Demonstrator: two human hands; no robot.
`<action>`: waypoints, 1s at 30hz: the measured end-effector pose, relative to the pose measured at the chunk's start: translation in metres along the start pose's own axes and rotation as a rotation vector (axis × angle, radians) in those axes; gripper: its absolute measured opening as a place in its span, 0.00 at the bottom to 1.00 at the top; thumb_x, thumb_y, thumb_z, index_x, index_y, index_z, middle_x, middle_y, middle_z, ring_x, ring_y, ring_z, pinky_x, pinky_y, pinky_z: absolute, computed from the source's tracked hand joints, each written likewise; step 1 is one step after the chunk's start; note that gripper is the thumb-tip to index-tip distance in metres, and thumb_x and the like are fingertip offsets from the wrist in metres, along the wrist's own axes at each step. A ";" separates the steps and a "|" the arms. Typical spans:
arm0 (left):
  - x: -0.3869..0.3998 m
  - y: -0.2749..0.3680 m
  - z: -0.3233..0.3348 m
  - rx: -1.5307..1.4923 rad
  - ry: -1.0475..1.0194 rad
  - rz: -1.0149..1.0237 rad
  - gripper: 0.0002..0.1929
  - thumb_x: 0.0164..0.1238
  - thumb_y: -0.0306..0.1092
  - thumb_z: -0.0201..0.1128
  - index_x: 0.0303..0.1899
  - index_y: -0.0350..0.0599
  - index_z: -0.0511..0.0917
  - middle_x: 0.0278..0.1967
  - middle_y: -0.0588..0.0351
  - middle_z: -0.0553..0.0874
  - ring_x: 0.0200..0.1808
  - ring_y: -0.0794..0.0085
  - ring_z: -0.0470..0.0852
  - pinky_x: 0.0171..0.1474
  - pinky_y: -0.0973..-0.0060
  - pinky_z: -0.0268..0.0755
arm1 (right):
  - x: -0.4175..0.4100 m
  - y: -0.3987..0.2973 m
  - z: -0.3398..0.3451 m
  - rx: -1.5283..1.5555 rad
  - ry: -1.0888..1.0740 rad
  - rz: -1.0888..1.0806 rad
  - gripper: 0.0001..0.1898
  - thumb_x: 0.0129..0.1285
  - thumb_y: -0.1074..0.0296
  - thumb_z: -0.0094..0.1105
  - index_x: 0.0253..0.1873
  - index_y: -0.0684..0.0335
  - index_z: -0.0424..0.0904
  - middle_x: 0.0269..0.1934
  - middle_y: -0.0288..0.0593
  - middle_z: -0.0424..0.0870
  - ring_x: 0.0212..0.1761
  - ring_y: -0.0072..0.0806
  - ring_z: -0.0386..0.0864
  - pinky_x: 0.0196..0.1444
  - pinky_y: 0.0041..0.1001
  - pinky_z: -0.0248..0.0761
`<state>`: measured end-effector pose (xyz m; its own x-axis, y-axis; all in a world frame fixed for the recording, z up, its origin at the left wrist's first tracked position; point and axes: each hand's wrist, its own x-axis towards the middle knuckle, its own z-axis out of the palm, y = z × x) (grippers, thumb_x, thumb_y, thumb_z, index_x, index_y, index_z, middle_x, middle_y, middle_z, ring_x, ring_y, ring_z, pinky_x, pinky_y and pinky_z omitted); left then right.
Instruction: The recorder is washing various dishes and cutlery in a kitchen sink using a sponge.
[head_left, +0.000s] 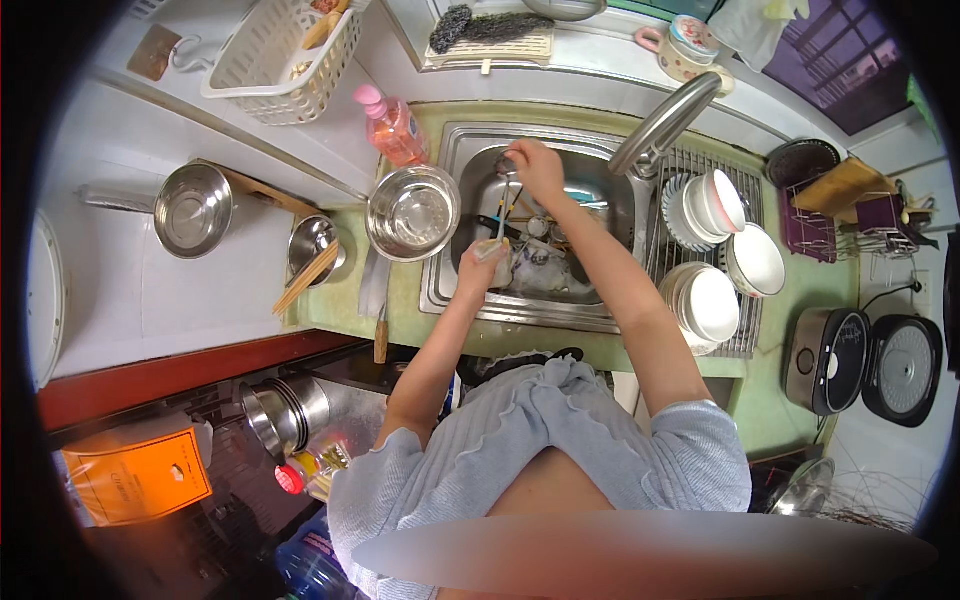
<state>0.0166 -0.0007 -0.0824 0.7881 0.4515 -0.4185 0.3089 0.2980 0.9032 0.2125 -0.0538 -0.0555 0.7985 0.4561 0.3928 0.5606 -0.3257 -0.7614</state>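
Note:
Over the stainless steel sink, my right hand grips the rounded end of a metal spoon or small ladle. Its thin handle runs down to my left hand, which is closed around it with a pale sponge or cloth. Beneath my hands, the basin holds a jumble of utensils, some with dark or blue handles. A wet, whitish item lies near the basin's front. My left fingers partly hide the sponge.
The steel faucet arches over the sink's back right. White bowls stand stacked on a wire drying rack. Left of the sink are a metal basin, a cleaver with its handle over the counter edge, and a pink soap bottle.

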 end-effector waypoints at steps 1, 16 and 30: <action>-0.003 -0.002 -0.002 0.001 0.006 -0.003 0.10 0.56 0.31 0.62 0.40 0.42 0.75 0.34 0.59 0.80 0.36 0.78 0.76 0.39 0.79 0.68 | 0.002 -0.007 0.009 0.029 -0.025 -0.019 0.08 0.54 0.62 0.55 0.34 0.59 0.78 0.32 0.43 0.79 0.33 0.42 0.77 0.35 0.36 0.69; 0.010 0.002 -0.058 -0.865 0.154 -0.331 0.09 0.60 0.46 0.57 0.37 0.55 0.74 0.30 0.65 0.77 0.30 0.73 0.74 0.30 0.75 0.63 | -0.152 0.129 0.090 0.194 -0.383 1.307 0.13 0.55 0.65 0.51 0.37 0.70 0.76 0.27 0.49 0.80 0.26 0.39 0.78 0.32 0.34 0.69; -0.013 -0.020 -0.012 -0.625 0.130 -0.179 0.20 0.64 0.54 0.45 0.44 0.49 0.69 0.36 0.59 0.76 0.34 0.69 0.75 0.40 0.70 0.69 | -0.165 0.176 0.138 -0.072 -0.561 1.273 0.22 0.53 0.55 0.58 0.43 0.70 0.77 0.43 0.56 0.78 0.45 0.46 0.76 0.49 0.37 0.68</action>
<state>-0.0058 -0.0023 -0.0962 0.6704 0.4355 -0.6008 0.0314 0.7923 0.6094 0.1491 -0.0715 -0.3252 0.5786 0.0795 -0.8117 -0.4529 -0.7964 -0.4008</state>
